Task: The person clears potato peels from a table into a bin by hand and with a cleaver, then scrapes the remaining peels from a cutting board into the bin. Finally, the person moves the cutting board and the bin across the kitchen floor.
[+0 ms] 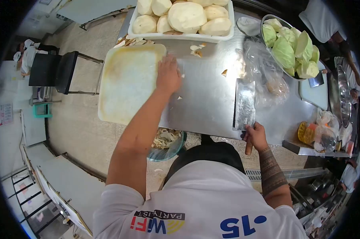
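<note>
My left hand (169,75) lies flat at the right edge of a pale, stained cutting board (128,85), fingers stretched out and holding nothing. My right hand (256,136) grips the handle of a cleaver (245,104) near the table's front edge. Its broad, wet-looking blade points away from me, low over the metal table (204,103). Right of the blade lies a crumpled clear plastic bag (263,73). Small peel scraps (196,49) are scattered on the metal between the board and the cleaver.
Peeled root vegetables fill a white tub (180,36) at the back. Cut cabbage (293,49) sits in a metal bowl at the back right. Below the front edge stands a bin of peelings (166,139). A black chair (64,73) stands left; other people are at both sides.
</note>
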Available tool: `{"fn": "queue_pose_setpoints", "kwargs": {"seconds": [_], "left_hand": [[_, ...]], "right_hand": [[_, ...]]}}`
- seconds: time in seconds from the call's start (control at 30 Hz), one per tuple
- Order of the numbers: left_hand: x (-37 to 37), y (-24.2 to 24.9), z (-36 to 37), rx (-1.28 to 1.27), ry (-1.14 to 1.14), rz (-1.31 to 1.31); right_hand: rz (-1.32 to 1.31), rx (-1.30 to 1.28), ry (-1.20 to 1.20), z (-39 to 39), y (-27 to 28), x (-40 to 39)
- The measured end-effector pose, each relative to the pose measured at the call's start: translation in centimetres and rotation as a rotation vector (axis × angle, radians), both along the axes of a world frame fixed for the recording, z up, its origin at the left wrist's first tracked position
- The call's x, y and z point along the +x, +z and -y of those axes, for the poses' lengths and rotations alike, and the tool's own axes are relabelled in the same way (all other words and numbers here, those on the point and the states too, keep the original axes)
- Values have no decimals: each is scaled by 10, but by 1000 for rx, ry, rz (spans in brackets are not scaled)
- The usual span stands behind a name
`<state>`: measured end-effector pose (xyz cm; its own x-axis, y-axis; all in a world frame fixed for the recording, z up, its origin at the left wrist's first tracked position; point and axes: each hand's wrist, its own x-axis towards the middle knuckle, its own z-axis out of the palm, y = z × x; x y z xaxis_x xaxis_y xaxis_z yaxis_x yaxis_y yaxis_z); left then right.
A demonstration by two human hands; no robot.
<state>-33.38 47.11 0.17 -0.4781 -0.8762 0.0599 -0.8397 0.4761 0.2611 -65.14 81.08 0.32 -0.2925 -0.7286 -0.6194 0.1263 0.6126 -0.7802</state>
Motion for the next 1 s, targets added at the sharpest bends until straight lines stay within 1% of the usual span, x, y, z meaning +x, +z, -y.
{"fn": "queue_pose_setpoints", "kwargs": {"seconds": [0.03,0.13,0.23,0.33,0.43,0.53,0.57,0.63,0.7,0.77,0.8,0.9,1.0], "left_hand": [[-3,1,13,-62,16,119],[2,7,37,-146,46,328],[8,3,46,-136,22,323],[-4,-18,39,-193,71,346],[-23,-24,-9,-3,33,284],[-33,-6,-37,-178,-44,-4],[-36,5,-30,-203,15,-71],[-46,48,4,-252,137,-206],[-48,78,48,-486,139,-221],[-40,90,84,-426,46,-76],[-37,97,89,-394,0,-3],[-30,103,79,-409,-81,-17],[-11,88,26,-193,-101,-179]], "right_hand": [[27,0,2,1,1,-1],[57,9,-6,5,5,-2],[53,8,-2,4,4,-3],[69,19,-14,2,4,-3],[44,21,35,3,-2,-8],[84,20,8,1,-6,-7],[86,19,8,2,-6,-7],[91,19,11,3,-3,-7],[81,-1,13,2,-3,-6],[80,-16,16,2,-2,-6],[84,-18,20,2,-2,-6],[87,-25,14,2,-3,-6],[84,-18,19,1,-6,-7]]}}
